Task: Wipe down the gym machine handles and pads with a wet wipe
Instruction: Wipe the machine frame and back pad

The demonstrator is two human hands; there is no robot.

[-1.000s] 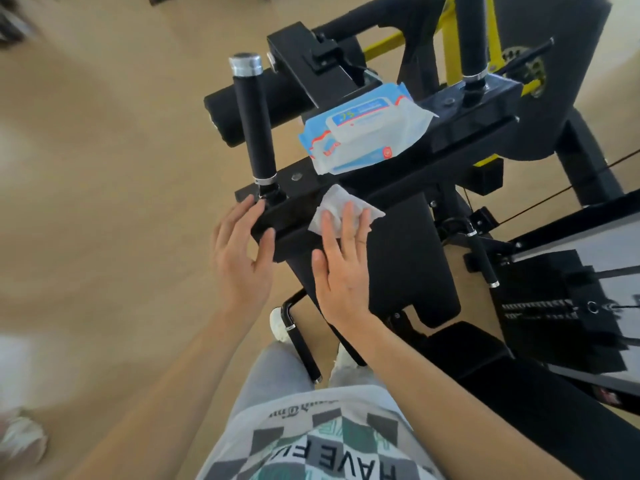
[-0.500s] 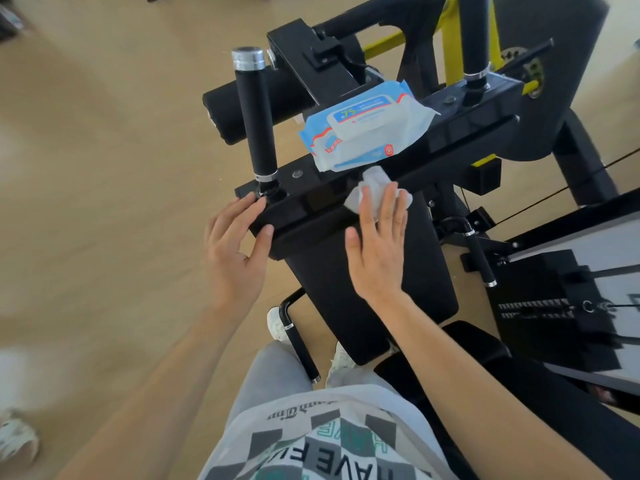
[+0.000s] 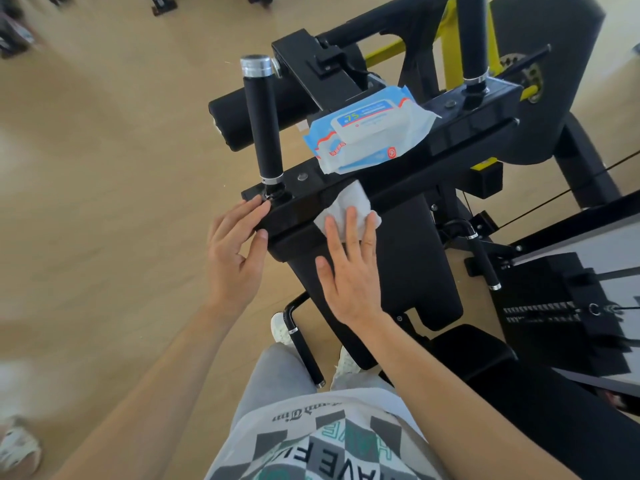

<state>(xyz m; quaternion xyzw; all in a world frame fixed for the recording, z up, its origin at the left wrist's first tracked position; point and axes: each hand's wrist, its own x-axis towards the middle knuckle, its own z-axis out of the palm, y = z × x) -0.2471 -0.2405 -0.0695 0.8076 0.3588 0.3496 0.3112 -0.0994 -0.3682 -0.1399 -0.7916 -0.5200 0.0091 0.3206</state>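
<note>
- Pressing the wet wipe onto the black crossbar, right hand grip apart, fingers straight.
- Left hand grip apart, fingers resting on the crossbar end beside the upright handle.

Crossbar top face: wet wipe pack sits mid-bar and blocks the middle; short bare stretch between it and the left upright handle, longer bare strip from it to the right upright handle. Front face: left hand covers the left end, right hand lies flat on the wet wipe just beside it; face unobstructed further right. Roller pad close behind the left handle. Open wooden floor to the left; right side crowded by a lever and weight stack
</note>
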